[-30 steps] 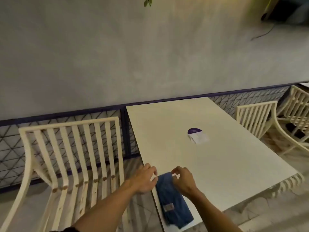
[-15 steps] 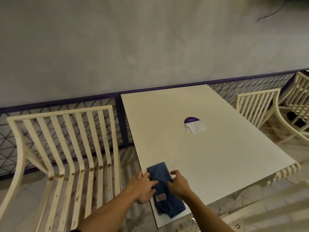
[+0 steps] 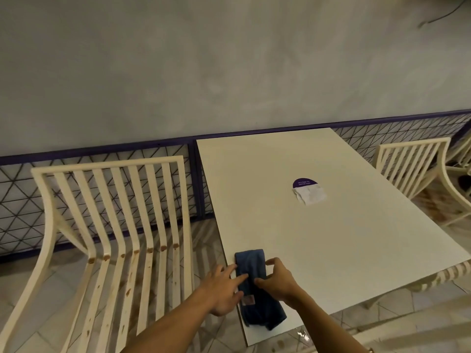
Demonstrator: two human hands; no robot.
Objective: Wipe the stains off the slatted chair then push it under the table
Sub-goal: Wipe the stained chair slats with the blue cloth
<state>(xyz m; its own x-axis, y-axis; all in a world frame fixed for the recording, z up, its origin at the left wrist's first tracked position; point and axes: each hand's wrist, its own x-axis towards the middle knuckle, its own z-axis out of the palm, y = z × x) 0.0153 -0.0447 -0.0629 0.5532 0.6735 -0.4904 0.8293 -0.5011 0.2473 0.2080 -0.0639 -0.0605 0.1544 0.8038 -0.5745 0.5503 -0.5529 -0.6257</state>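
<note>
Head camera: we look down on a white table [image 3: 344, 250], both hands at a folded blue cloth [image 3: 251, 263] lying at the tabletop's 6 o'clock corner. Our left hand [image 3: 221, 291], fingers straight and slightly spread, presses on the cloth's 9 o'clock edge. Our right hand [image 3: 279, 282] curls thumb and fingers round its 3 o'clock edge. The slatted chair [image 3: 114, 200] stands at 9 o'clock from the table, just beside it and not under it, with brown stains dotting its seat slats. A purple-and-white label [image 3: 308, 191] lies near the table's centre, at 1 o'clock from the cloth. A second chair [image 3: 410, 164] sits at the table's 3 o'clock side, below a grey wall [image 3: 229, 72].
</note>
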